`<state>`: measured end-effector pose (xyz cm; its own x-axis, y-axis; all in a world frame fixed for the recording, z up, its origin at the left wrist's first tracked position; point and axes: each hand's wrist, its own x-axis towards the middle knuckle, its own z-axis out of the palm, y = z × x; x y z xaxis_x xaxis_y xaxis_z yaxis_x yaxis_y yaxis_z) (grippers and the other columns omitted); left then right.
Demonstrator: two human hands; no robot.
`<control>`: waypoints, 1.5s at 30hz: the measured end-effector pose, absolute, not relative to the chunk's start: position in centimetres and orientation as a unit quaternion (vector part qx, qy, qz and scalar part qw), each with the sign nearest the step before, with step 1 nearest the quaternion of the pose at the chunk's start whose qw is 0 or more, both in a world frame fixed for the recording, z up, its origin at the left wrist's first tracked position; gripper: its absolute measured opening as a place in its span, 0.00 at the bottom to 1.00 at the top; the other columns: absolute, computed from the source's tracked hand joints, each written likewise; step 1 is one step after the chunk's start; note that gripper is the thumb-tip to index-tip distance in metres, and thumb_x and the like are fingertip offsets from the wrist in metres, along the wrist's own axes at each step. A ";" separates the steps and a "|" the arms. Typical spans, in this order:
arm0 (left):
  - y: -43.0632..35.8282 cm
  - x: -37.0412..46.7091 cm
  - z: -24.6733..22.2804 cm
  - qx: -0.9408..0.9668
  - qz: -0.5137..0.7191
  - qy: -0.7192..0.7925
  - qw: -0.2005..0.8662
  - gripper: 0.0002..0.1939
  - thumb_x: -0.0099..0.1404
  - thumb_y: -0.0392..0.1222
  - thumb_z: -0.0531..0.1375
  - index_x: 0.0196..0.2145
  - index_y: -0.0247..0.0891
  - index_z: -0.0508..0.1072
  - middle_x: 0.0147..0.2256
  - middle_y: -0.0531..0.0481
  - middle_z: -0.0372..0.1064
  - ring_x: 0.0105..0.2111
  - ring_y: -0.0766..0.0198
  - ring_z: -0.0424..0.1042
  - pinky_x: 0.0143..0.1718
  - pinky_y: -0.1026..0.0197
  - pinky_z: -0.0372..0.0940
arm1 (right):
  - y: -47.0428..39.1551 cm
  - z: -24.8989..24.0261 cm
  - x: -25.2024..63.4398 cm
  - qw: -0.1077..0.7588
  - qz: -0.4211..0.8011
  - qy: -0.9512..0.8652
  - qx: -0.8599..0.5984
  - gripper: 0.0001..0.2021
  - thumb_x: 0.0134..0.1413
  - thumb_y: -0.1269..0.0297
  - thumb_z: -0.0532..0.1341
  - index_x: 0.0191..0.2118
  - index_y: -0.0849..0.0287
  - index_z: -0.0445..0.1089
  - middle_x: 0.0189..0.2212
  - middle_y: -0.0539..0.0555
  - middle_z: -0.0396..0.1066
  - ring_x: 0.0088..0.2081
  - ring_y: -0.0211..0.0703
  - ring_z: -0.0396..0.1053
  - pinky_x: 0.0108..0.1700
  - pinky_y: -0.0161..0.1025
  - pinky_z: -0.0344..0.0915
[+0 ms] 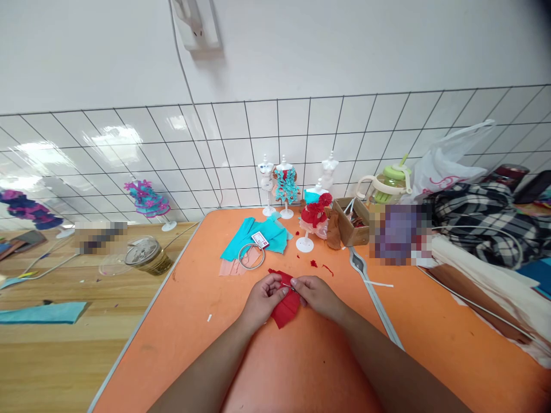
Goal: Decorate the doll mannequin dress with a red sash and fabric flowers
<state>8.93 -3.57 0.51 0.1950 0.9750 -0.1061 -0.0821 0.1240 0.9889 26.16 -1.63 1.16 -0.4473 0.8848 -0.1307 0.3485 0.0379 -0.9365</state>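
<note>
A piece of red cloth (285, 312) is gripped between the thumb and fingers of my left hand (263, 298), hanging a little below it. My right hand (317, 293) is closed on small metal scissors (291, 288), whose thin blades point left over the cloth; their handles are mostly hidden by my fingers. Just beyond my hands lie small red scraps (314, 264). A mini dress form in a red and turquoise outfit (316, 212) stands farther back. To its left, a metal ring (251, 265) rests on turquoise cloth (241, 238) and pale pink cloth (228, 268).
More dress forms (267, 183) stand along the tiled wall. A wooden box (355, 229) of tools is at the back right, near a green-lidded bottle (391, 183) and plaid cloth (469, 218). A lidded cup (148, 256) stands on the wooden table at left.
</note>
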 end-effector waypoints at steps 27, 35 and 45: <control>-3.7 9.1 0.9 0.517 0.424 0.449 0.593 0.15 0.54 0.48 0.65 0.35 0.34 0.72 0.28 0.50 0.71 0.28 0.66 0.68 0.30 0.66 0.60 | -1.3 0.5 26.0 0.284 0.487 -0.687 -0.458 0.24 0.54 0.45 0.51 0.19 0.60 0.57 0.17 0.45 0.48 0.22 0.32 0.48 0.23 0.32 0.45; -3.6 9.0 0.5 0.521 0.408 0.448 0.601 0.16 0.55 0.48 0.64 0.38 0.34 0.72 0.27 0.51 0.70 0.26 0.66 0.68 0.27 0.66 0.59 | -1.7 1.2 25.9 0.275 0.514 -0.685 -0.437 0.24 0.56 0.44 0.49 0.20 0.59 0.57 0.16 0.45 0.54 0.21 0.33 0.53 0.24 0.32 0.48; -3.4 8.6 0.8 0.468 0.438 0.469 0.608 0.18 0.51 0.49 0.67 0.36 0.35 0.72 0.30 0.48 0.73 0.30 0.64 0.70 0.30 0.66 0.61 | -0.8 0.7 27.2 0.261 0.482 -0.691 -0.472 0.24 0.57 0.45 0.49 0.29 0.60 0.72 0.15 0.46 0.58 0.19 0.34 0.55 0.23 0.32 0.50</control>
<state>8.64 -3.38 0.76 0.1772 0.9712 -0.1592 -0.0929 0.1776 0.9797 27.23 -0.81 0.69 -0.4185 0.9035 -0.0931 0.3996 0.0911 -0.9122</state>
